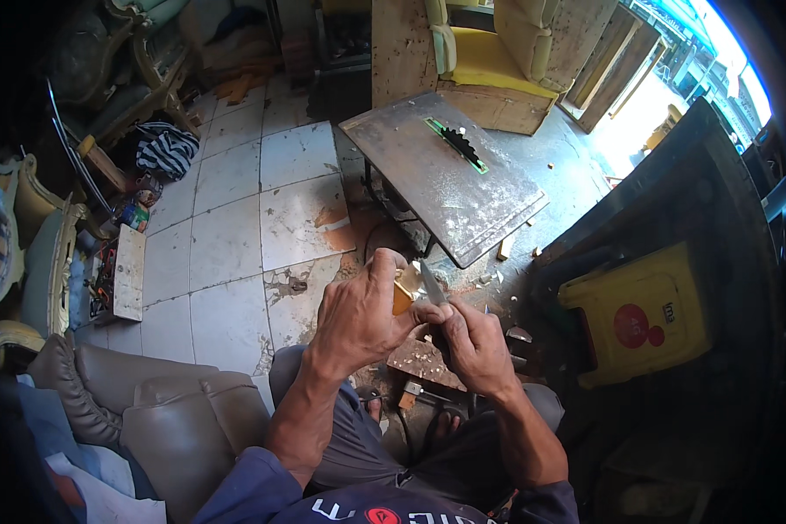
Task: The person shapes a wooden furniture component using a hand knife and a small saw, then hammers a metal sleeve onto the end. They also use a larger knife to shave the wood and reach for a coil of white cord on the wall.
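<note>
My left hand [356,316] is closed round a small yellowish piece of wood [403,297], mostly hidden by the fingers. In my right hand [480,351] is a knife, gripped near the base of its blade [431,285], which points up and away from me. The blade lies against or just beside the wood; I cannot tell which. My left thumb reaches across to the knife, close to the right thumb. Below the hands, between my knees, a brown wooden block [426,361] carries pale wood shavings.
Ahead stands a table saw [445,188] with a dark toothed blade [465,148]. A yellow plastic stool [642,314] lies tipped at the right. Brown padded cushions [196,424] are at my left. Carved chair frames [48,236] line the left side; a yellow-seated armchair [489,65] stands behind the saw.
</note>
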{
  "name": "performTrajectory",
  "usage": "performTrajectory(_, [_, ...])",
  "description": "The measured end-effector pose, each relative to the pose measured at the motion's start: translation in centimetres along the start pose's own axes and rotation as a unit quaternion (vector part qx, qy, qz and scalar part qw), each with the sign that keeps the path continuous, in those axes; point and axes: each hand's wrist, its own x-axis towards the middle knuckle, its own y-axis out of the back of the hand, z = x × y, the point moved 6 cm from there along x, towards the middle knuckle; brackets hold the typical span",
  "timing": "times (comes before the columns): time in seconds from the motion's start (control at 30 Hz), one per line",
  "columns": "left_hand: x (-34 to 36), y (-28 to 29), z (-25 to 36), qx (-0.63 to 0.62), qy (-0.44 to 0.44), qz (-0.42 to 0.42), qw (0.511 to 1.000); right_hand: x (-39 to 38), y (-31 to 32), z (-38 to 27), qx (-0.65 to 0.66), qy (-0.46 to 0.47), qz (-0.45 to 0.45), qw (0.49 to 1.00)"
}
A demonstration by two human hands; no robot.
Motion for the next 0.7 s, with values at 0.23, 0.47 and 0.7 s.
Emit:
performTrajectory(0.23, [-0.5, -0.3, 0.2, 0.025, -0.04, -0.039, 0.998, 0.3, 0.5, 1.9, -0.02, -0.036, -0.179, 0.983])
performTrajectory(0.47, [-0.3, -0.1, -0.2, 0.051, -0.035, -0.002, 0.998, -0.2, -0.2, 0.5, -0.027, -0.014, -0.065, 0.997])
performTrajectory(0.7, [-0.2, 0.1, -0.5, -0.013, 0.006, 0.002, 1.0, -0.1, -0.2, -0.2, 0.027, 0.001, -0.027, 0.999])
